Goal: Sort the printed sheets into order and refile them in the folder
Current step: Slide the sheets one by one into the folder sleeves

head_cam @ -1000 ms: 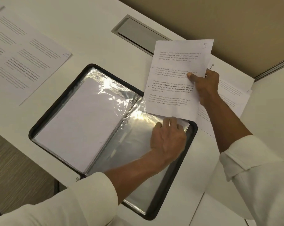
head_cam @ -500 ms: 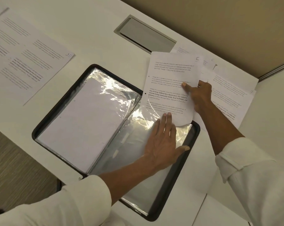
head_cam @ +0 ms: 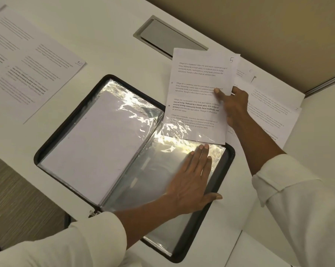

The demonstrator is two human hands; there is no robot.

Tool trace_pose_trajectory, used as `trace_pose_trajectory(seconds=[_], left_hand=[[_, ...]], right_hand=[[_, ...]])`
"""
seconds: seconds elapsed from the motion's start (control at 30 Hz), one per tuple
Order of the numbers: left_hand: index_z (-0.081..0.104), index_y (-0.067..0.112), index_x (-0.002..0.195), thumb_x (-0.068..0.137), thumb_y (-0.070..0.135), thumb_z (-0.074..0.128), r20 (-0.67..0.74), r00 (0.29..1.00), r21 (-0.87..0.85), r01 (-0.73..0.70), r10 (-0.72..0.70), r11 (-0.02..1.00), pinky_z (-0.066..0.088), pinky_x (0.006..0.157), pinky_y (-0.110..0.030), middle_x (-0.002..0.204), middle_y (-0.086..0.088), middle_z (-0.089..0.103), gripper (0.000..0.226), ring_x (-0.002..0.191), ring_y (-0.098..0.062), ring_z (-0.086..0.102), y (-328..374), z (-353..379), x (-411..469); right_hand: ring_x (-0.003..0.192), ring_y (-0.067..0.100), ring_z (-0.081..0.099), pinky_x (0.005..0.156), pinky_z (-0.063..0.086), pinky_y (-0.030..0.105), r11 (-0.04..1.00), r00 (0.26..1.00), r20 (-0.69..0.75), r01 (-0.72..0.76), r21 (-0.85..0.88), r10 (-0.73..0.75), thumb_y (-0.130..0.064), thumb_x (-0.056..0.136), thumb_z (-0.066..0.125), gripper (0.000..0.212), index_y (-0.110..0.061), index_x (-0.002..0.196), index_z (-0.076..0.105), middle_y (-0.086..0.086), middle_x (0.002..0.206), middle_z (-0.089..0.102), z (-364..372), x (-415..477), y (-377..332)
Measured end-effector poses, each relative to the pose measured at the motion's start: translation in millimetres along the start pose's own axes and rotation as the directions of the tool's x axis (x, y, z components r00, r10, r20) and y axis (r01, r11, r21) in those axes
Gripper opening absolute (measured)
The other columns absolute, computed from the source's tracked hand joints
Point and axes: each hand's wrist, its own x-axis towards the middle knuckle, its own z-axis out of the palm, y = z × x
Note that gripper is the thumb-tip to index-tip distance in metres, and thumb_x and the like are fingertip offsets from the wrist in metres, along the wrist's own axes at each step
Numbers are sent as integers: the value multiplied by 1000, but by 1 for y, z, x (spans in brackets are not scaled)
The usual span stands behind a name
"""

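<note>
Your left hand [head_cam: 193, 176] lies flat on a sleeve [head_cam: 147, 180] of the folder [head_cam: 71, 120], fingers [head_cam: 201, 155] straight, your right hand [head_cam: 235, 105] pinches sheet 5 [head_cam: 199, 97] over the right-side pile [head_cam: 268, 112], and sheet 10 [head_cam: 33, 74] lies upper left.

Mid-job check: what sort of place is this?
Most likely an office workstation: a white desk with a built-in cable-access flap, a beige partition panel behind it, and numbered printed sheets lying on both sides of an open display folder.
</note>
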Motion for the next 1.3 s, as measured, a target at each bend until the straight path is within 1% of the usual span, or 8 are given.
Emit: trace_pose_trajectory(seconds=[0.1, 0.2, 0.33, 0.57, 0.67, 0.87, 1.0, 1.3], left_hand=[[6, -1, 166, 98, 83, 27, 9, 1000, 17, -27, 27, 999, 14, 130, -55, 172, -24, -19, 110, 161, -38, -18, 0, 1, -3], [8, -1, 166, 99, 83, 26, 17, 999, 35, -46, 45, 998, 13, 130, -55, 172, -25, -18, 109, 160, -39, -19, 1, 2, -6], [7, 0, 166, 99, 83, 25, 25, 999, 23, -45, 45, 999, 14, 130, -55, 172, -24, -19, 108, 160, -39, -18, 2, 3, -6], [7, 1, 167, 98, 84, 26, 21, 999, 16, -26, 26, 1000, 13, 130, -55, 172, -25, -16, 109, 161, -40, -17, 4, 3, -3], [7, 2, 167, 98, 84, 24, 32, 999, 19, -28, 27, 999, 13, 130, -56, 172, -25, -16, 109, 160, -40, -17, 4, 5, -2], [11, 2, 167, 98, 84, 27, 34, 999, 30, -33, 32, 999, 11, 130, -56, 172, -25, -14, 108, 160, -40, -17, 9, 5, -4], [14, 4, 167, 98, 84, 28, 36, 999, 10, -28, 28, 1000, 13, 130, -57, 173, -24, -14, 107, 161, -40, -16, 9, 6, -4], [8, 4, 168, 98, 83, 30, 17, 999, -17, -50, 50, 999, 14, 130, -56, 172, -23, -20, 107, 160, -39, -19, 5, 7, -5]], right_hand=[[94, 17, 79, 84, 66, 38, 999, 998, 28, 48, 17, -49, -15, 85, 88, 30, -16, 113, 76, -4, 104, 81, 3, -1, -3], [93, 16, 79, 79, 65, 35, 997, 997, 46, 62, 55, -64, -14, 87, 87, 32, -14, 117, 74, -5, 104, 81, 7, -2, -4], [94, 22, 80, 80, 66, 41, 993, 998, 49, 35, 111, -41, -13, 86, 87, 34, -12, 117, 74, -1, 104, 82, 9, -4, 1], [95, 21, 79, 80, 65, 39, 982, 998, -54, 45, 181, -36, -14, 85, 89, 35, -9, 116, 74, 1, 106, 81, 2, -20, 19], [95, 18, 79, 80, 65, 36, 981, 995, -95, 49, 190, -31, -16, 84, 89, 32, -14, 113, 75, -1, 106, 81, -3, -25, 26], [97, 14, 78, 77, 63, 27, 980, 993, -114, 53, 190, -31, -15, 85, 89, 39, -10, 120, 74, -1, 110, 80, -6, -27, 31], [99, 15, 78, 83, 64, 34, 986, 992, -118, 58, 155, -39, -20, 85, 89, 43, -10, 123, 73, -2, 114, 80, -8, -18, 27], [101, 15, 78, 82, 63, 30, 974, 993, -85, 99, 204, -83, -17, 85, 89, 43, -8, 123, 72, -1, 114, 80, 3, -11, 17]])
